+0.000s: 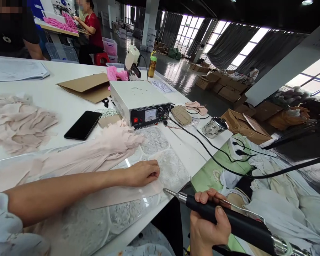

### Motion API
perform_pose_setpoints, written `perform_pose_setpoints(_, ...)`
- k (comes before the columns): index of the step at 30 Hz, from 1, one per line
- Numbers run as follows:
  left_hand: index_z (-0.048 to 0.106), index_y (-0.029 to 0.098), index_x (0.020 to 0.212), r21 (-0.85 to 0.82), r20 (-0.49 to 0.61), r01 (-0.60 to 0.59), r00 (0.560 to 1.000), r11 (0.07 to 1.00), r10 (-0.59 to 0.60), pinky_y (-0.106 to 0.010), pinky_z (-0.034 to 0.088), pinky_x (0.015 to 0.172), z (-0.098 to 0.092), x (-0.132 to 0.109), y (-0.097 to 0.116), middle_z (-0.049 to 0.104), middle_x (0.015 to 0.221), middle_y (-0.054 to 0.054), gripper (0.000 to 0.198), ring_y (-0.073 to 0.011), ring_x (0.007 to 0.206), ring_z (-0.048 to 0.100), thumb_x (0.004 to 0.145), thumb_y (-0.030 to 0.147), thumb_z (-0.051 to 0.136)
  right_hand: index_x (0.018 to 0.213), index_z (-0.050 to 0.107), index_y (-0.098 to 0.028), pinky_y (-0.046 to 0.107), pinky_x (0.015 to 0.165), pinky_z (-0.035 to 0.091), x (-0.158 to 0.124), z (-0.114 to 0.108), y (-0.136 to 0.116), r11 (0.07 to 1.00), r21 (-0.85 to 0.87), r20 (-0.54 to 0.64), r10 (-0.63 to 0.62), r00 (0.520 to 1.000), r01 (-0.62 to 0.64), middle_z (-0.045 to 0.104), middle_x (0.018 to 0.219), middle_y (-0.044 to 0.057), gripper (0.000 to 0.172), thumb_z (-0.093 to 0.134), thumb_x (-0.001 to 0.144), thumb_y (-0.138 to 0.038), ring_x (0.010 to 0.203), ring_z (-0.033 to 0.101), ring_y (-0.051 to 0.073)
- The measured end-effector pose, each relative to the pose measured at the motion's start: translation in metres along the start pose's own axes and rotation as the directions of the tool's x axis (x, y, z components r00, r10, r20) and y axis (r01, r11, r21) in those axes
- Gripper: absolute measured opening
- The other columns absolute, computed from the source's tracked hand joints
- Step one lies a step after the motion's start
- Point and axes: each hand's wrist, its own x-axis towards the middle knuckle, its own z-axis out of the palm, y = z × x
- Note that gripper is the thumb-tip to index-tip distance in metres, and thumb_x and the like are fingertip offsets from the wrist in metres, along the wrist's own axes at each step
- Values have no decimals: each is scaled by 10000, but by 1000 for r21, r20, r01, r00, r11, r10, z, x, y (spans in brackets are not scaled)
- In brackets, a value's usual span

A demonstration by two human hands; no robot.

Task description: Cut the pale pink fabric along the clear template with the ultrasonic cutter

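My left hand (142,173) rests on a pale pink fabric strip (117,193) lying over a clear plate (165,167) on the white table (56,103); its fingers are curled and press the cloth down. My right hand (209,222) is wrapped around a black handheld tool (229,218) with a metal tip (172,193) pointing left, just off the table's edge near the strip. The tool's black cable (229,170) runs back to a white control box (140,103). A bunch of pink fabric pieces (96,151) lies beside my left forearm.
A black phone (82,125), a heap of pink pieces (18,122), brown cardboard (86,86), a metal lidded cup (214,127) and a bottle (152,64) sit on the table. Cloth piles and boxes lie right of it. Other people work at the back left.
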Motion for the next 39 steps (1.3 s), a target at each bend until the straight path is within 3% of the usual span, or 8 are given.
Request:
perform_pose_setpoints(20,544,175,799,-61,-27,-71,997,996,70,-220,458,762,1,-2,-5,553,948,-30,131,-139,791,577,878,75,510,867,646,-203,284,472,399,10,0,6,998,20,46,50,998,-51,577,779,4,187,551,728,-286,514,473,111)
perform_pose_setpoints(34,543,183,820,-107,-33,-154,988,982,151,-229,469,795,-2,-5,-10,569,961,-56,215,-149,829,582,997,239,436,849,646,-203,276,466,392,17,4,10,996,45,47,74,996,-76,576,759,-3,177,570,709,-280,493,474,102)
perform_pose_setpoints(39,518,183,816,-111,-30,-178,984,978,176,-248,482,816,-1,-5,-10,611,941,-66,194,-166,868,598,985,222,432,834,643,-199,272,461,383,18,3,10,996,42,78,81,994,-85,573,753,-2,173,580,703,-293,484,461,98)
